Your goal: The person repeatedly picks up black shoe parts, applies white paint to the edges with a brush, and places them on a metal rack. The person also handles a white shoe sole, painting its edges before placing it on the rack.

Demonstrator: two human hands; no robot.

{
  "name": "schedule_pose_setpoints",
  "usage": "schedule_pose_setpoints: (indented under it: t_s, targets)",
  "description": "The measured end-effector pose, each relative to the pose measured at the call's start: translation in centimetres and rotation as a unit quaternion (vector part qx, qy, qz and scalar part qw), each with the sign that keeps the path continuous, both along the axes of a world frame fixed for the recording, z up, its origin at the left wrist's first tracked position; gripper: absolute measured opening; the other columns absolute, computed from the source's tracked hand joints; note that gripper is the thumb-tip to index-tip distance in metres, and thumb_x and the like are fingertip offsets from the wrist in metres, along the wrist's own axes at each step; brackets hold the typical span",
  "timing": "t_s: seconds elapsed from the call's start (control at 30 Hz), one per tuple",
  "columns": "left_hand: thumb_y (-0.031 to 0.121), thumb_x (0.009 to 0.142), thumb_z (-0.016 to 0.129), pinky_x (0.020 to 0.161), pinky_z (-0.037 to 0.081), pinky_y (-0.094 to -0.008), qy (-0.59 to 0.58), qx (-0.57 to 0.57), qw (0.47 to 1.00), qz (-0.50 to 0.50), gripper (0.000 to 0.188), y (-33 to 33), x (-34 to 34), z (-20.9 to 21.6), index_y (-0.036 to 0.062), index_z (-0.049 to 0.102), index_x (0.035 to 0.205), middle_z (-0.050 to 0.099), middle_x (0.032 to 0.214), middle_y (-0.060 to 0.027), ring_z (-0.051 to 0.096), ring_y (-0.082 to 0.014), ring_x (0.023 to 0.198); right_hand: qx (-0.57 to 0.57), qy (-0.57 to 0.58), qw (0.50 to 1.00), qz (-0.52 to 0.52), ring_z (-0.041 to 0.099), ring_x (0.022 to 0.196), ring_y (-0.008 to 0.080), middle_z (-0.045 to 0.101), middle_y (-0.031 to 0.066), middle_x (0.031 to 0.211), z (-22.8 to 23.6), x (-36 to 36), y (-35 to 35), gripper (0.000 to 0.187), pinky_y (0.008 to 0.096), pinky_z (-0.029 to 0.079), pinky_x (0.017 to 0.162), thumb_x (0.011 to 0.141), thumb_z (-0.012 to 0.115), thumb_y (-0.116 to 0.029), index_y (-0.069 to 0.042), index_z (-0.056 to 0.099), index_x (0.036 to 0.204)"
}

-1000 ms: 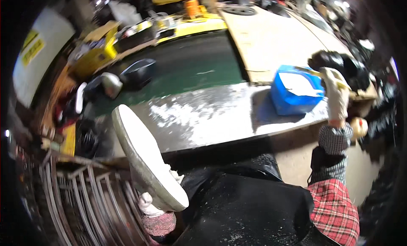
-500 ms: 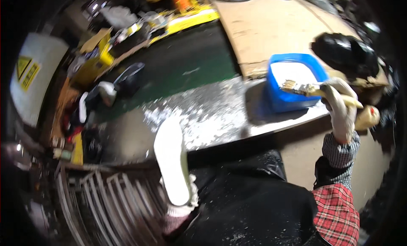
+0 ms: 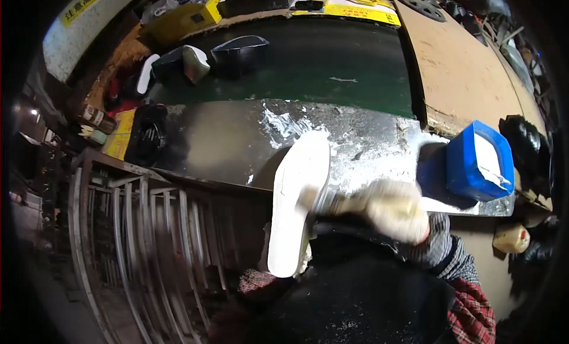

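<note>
Brushing white coating onto an upturned shoe sole (image 3: 287, 204), judging by the loaded-looking counter and the reach of the arm; probably partway through a stroke. Held up before the near edge of the white-smeared counter (image 3: 219, 136), wider end pointing away, white over the whole visible face, though impossible to tell wet coat from bare material. Supported from underneath by the left hand (image 3: 306, 258), mostly hidden behind the sole; cannot tell how tightly curled. Gripping a paintbrush (image 3: 341, 203) by the handle in the gloved right hand (image 3: 397, 212), with bristles over the sole's right side; too blurred to judge pressure or exact finger placement. Note the blue tub (image 3: 465, 172), white inside, at the counter's right end, well apart from the sole. Seems to call next for a steady, level sole and light strokes along the right edge, without spilling over the side; then, on running dry, for a fresh dip and a careful wipe against the tub's rim.
</note>
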State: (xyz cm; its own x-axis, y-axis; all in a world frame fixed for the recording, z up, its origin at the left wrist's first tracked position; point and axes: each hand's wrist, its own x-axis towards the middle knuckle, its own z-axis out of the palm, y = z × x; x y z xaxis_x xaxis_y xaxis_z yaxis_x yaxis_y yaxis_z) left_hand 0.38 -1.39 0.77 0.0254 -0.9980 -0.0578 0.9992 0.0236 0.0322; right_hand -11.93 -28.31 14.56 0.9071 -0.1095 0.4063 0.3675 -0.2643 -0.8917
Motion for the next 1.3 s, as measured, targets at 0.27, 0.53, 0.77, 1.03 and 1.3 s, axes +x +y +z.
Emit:
schedule_pose_setpoints:
  t_s: [0.27, 0.53, 0.77, 1.03, 1.3]
  targets:
    - [0.072, 0.097, 0.030, 0.065, 0.062, -0.0467, 0.012, -0.001, 1.000, 0.019, 0.086, 0.3, 0.3, 0.2, 0.0065, 0.033, 0.152, 0.053, 0.135, -0.0255, 0.068, -0.0358, 0.099, 0.029, 0.086, 0.987, -0.133, 0.068, 0.078, 0.0127, 0.072, 0.0087, 0.087, 3.9, 6.0, -2.0, 0.021, 0.0246, 0.056, 0.068, 0.095, 0.068, -0.019, 0.000, 0.070, 0.103]
    - [0.071, 0.098, 0.027, 0.052, 0.062, -0.0418, -0.081, -0.045, 0.995, 0.021, 0.081, 0.2, 0.4, 2.9, 0.0082, 0.039, 0.149, 0.064, 0.115, -0.0275, 0.070, -0.0344, 0.095, 0.004, 0.100, 0.995, 0.002, 0.071, 0.070, 0.0187, 0.073, 0.0105, 0.081, 5.6, 4.0, 2.1, 0.019, 0.0306, 0.056, 0.062, 0.093, 0.069, -0.021, -0.002, 0.071, 0.093]
    - [0.056, 0.104, 0.035, 0.062, 0.062, -0.0415, -0.215, 0.179, 0.937, 0.208, 0.066, -1.0, -1.2, 4.0, 0.0038, 0.041, 0.145, 0.064, 0.119, -0.0234, 0.070, -0.0326, 0.092, 0.013, 0.143, 0.976, 0.165, 0.072, 0.097, 0.0260, 0.072, 0.0180, 0.104, 5.0, -2.5, 3.3, 0.028, 0.0374, 0.061, 0.083, 0.092, 0.071, -0.021, 0.000, 0.069, 0.112]
    - [0.063, 0.101, 0.030, 0.079, 0.058, -0.0528, -0.003, -0.023, 0.996, 0.091, 0.076, 0.6, 0.2, 0.1, 0.0020, 0.039, 0.146, 0.059, 0.122, -0.0320, 0.065, -0.0431, 0.099, 0.001, 0.136, 0.982, 0.128, 0.070, 0.090, 0.0206, 0.072, 0.0142, 0.102, 3.6, -2.0, 3.1, 0.024, 0.0297, 0.057, 0.078, 0.092, 0.071, -0.016, 0.002, 0.069, 0.108]
    - [0.067, 0.099, 0.035, 0.086, 0.056, -0.0466, -0.056, 0.043, 0.996, 0.060, 0.079, 2.2, 0.2, -1.7, 0.0063, 0.040, 0.149, 0.062, 0.126, -0.0217, 0.068, -0.0354, 0.100, 0.089, 0.053, 0.964, -0.243, 0.066, 0.082, 0.0154, 0.071, 0.0096, 0.101, 0.8, 1.4, -3.2, 0.025, 0.0272, 0.054, 0.074, 0.094, 0.063, 0.000, 0.003, 0.066, 0.118]
